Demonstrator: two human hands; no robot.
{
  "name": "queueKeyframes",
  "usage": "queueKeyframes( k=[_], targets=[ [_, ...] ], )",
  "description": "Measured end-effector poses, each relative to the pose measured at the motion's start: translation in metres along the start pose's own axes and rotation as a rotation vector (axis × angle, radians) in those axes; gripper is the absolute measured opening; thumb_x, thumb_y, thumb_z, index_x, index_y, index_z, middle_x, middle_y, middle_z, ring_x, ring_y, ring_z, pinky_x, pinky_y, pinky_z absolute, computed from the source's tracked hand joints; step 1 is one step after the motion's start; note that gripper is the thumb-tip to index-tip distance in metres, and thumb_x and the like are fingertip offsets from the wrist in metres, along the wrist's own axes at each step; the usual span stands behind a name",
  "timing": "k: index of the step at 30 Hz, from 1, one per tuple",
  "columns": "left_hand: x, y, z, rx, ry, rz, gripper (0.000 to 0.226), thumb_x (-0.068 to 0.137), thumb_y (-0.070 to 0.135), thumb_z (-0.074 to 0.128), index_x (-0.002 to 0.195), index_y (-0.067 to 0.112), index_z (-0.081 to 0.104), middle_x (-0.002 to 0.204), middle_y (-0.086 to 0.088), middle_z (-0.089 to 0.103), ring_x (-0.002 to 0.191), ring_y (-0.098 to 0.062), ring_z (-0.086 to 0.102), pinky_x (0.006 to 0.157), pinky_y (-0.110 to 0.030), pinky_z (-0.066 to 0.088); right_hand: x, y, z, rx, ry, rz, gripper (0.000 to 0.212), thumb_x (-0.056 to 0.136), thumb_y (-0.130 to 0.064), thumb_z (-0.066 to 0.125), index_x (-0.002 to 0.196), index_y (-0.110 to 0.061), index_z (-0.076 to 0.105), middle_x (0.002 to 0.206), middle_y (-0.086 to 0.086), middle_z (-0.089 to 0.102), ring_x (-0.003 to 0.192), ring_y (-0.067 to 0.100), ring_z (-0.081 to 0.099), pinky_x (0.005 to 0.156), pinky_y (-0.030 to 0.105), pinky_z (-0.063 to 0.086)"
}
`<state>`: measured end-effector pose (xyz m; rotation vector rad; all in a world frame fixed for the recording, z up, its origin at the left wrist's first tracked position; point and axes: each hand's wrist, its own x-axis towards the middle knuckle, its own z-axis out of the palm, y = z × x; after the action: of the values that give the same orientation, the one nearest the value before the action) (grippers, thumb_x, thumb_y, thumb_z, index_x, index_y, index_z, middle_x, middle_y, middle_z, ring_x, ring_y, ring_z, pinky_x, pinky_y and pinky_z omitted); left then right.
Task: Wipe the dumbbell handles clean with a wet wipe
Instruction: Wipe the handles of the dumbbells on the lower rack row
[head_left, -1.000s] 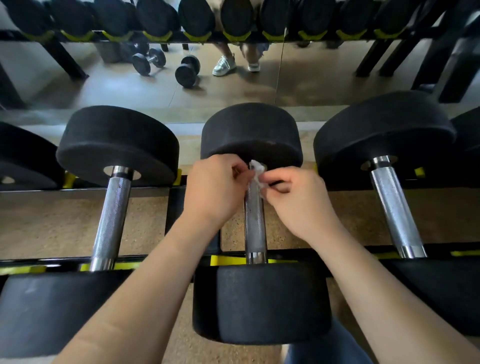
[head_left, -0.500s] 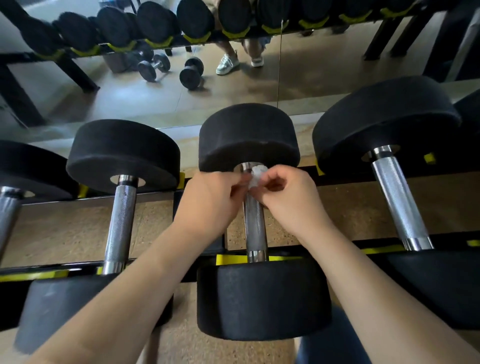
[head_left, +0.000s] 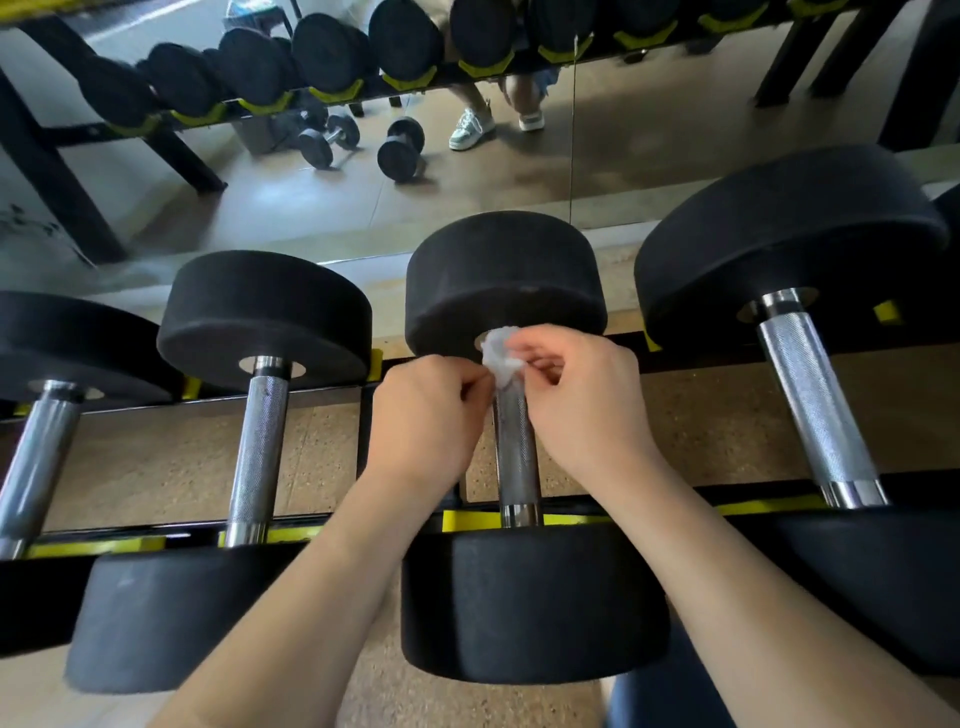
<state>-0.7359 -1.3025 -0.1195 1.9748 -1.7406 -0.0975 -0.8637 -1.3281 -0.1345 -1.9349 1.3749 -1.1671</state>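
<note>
Dumbbell handle (head_left: 514, 457) in the middle of the row is a knurled steel bar lying on the rack (head_left: 691, 506), running away from the viewer between two round black heads. At its far end, tight against the far head (head_left: 504, 275), a small crumpled white wet wipe (head_left: 500, 356) is draped over the top of the bar. Both hands meet there. The right hand (head_left: 582, 405) pinches the wipe between thumb and forefinger from the right, its other fingers curled underneath. The left hand (head_left: 426, 410) is curled just beside the bar on the left, fingertips at the wipe's lower left edge; it appears to nip the wipe too, though the knuckles hide the contact. Both forearms reach in from the near side, one either side of the near head (head_left: 530, 608). A left neighbour dumbbell (head_left: 257, 452) and a larger right neighbour dumbbell (head_left: 815, 400) lie parallel on the same rack, untouched. Behind the rack a mirror (head_left: 311, 208) reflects another loaded rack, two loose dumbbells on the floor and a pair of pale shoes
</note>
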Motion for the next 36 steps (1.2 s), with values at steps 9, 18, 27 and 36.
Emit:
queueKeyframes(
  k=[9,18,27,36],
  targets=[
    [-0.027,-0.014,-0.013,-0.611,-0.237,-0.266,0.022,0.091,0.008,0.059,0.104,0.021,0.07,0.087,0.008,0.074,0.082,-0.002,0.069,0.079,-0.027,0.058,0.006,-0.008,0.002,-0.245,-0.216,-0.227,0.025,0.091,-0.013,0.06,0.111,-0.024,0.071,0.107,0.0,0.068,0.098,0.014,0.058,0.087,0.03,0.049],
    [-0.053,-0.001,-0.036,-0.183,-0.403,-0.085,0.018,0.085,0.05,0.061,0.08,0.033,0.064,0.072,0.01,0.059,0.071,-0.009,0.054,0.063,-0.026,0.039,0.012,-0.006,-0.024,-0.476,-0.655,-0.67,0.023,0.078,-0.008,0.052,0.082,-0.012,0.075,0.083,0.005,0.07,0.08,0.029,0.067,0.068,0.043,0.056],
    [-0.048,-0.024,-0.028,-0.28,-0.223,-0.15,0.013,0.083,0.021,0.069,0.088,0.033,0.068,0.074,0.015,0.064,0.074,-0.002,0.058,0.065,-0.019,0.046,0.022,-0.007,-0.021,-0.481,-0.652,-0.822,0.027,0.087,-0.022,0.054,0.073,-0.008,0.07,0.081,0.006,0.06,0.072,0.023,0.057,0.068,0.032,0.051],
    [-0.043,-0.027,-0.018,-0.562,-0.454,-0.143,0.016,0.065,0.024,0.087,0.068,0.025,0.072,0.068,0.006,0.071,0.065,-0.007,0.063,0.073,-0.032,0.052,0.024,-0.01,-0.03,-0.389,-0.994,-0.551,0.01,0.073,-0.006,0.075,0.08,-0.014,0.077,0.074,-0.014,0.059,0.069,0.002,0.053,0.067,0.004,0.036]
  ],
)
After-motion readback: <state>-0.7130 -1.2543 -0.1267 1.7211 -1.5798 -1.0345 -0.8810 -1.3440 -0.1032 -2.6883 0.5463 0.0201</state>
